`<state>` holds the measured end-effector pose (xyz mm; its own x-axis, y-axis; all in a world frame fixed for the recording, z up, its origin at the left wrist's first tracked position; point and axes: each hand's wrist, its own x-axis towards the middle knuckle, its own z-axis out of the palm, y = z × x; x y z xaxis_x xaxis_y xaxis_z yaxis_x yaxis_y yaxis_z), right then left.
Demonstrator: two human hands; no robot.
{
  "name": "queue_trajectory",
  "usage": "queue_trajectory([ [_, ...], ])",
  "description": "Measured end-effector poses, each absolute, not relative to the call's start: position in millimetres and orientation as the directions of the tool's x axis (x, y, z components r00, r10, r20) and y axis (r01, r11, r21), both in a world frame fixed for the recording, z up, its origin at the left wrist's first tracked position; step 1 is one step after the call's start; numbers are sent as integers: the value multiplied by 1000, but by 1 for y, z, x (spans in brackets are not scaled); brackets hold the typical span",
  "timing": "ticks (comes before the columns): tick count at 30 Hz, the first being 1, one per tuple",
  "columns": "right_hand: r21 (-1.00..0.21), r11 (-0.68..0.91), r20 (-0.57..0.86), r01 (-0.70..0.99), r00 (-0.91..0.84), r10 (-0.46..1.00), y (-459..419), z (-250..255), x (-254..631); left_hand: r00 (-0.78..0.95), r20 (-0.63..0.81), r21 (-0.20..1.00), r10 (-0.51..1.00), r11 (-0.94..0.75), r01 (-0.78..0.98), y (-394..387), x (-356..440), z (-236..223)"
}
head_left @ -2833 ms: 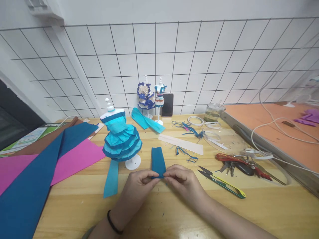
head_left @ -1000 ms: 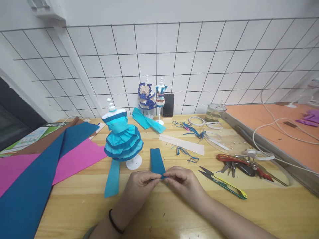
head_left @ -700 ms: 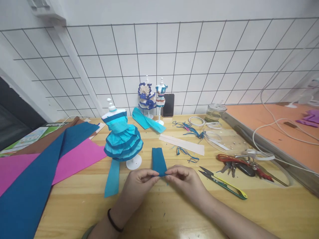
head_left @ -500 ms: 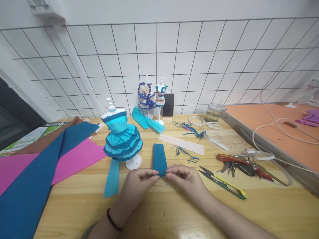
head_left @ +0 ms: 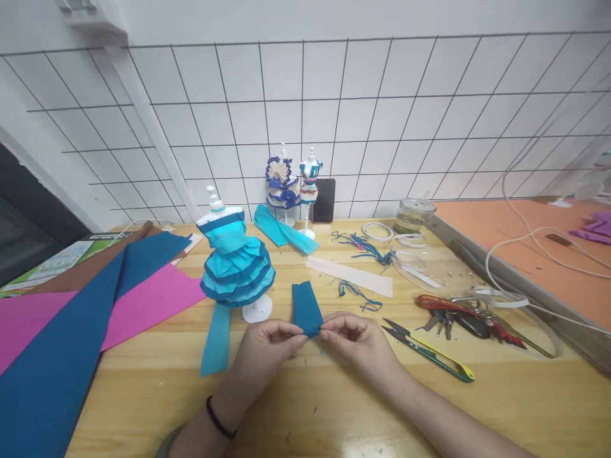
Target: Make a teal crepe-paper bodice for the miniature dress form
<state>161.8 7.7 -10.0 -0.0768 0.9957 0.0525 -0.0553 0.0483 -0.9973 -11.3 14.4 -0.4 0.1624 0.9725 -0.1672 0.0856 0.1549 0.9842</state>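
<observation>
A dark teal strip of crepe paper (head_left: 306, 306) lies in front of me, its near end folded over. My left hand (head_left: 273, 342) pinches the left corner of that end between thumb and fingers. At the right corner, my right hand (head_left: 356, 340) pinches the same strip. To the left stands a small white mannequin in a turquoise ruffled paper dress (head_left: 237, 261) with dark teal edges. A turquoise paper strip (head_left: 216, 343) lies at its foot. Right of my right hand rest thread snips (head_left: 427, 350) with yellow and green handles.
Blue paper (head_left: 81, 337) and pink paper (head_left: 147, 305) spread over the left side. Two dressed mannequins (head_left: 283, 187) and a phone (head_left: 324, 200) stand by the wall. A beige strip (head_left: 351, 275), paper scraps (head_left: 360, 294), keys (head_left: 446, 324) and a lidded glass jar (head_left: 413, 216) lie rightward.
The near end of the dark teal strip is lifted slightly more, and its far end has shifted a little toward me. Both hands keep their pinch. The view has moved slightly.
</observation>
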Motion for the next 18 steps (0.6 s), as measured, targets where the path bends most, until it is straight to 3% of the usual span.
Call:
queue_trajectory([
  [10, -977, -122, -93, -176, -162, 982, 9, -11, 163, 204, -165, 986, 965, 154, 69, 16, -12, -5],
  [18, -961, -198, -180, -193, -111, 977, 8, -3, 160, 214, -219, 975, 952, 221, 12, 16, -13, -5],
])
